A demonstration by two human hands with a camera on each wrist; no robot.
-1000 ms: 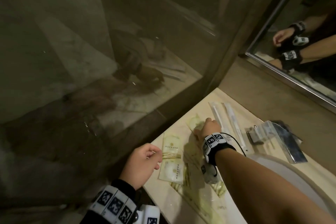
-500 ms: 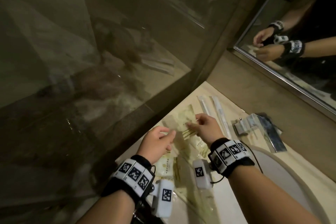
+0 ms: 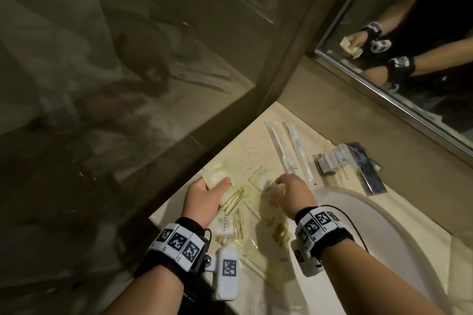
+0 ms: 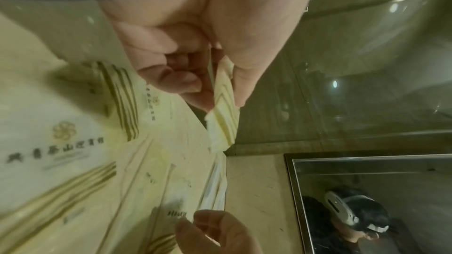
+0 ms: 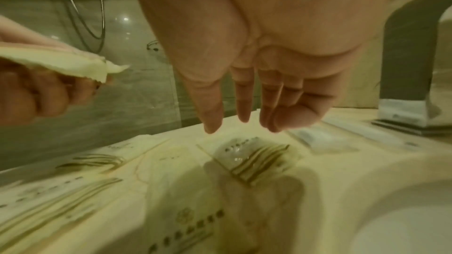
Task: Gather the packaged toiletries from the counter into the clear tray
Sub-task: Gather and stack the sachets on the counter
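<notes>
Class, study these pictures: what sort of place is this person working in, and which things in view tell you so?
Most likely a hotel bathroom. A white basin is set into a pale stone counter with a chrome tap behind it, a wall mirror hangs above, and branded toiletry packets lie scattered on the counter.

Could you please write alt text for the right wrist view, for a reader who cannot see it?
The right hand hangs open, fingers pointing down just above a clear packet with gold stripes on the counter. At left, the left hand holds pale packets; a chrome faucet base stands at right.
</notes>
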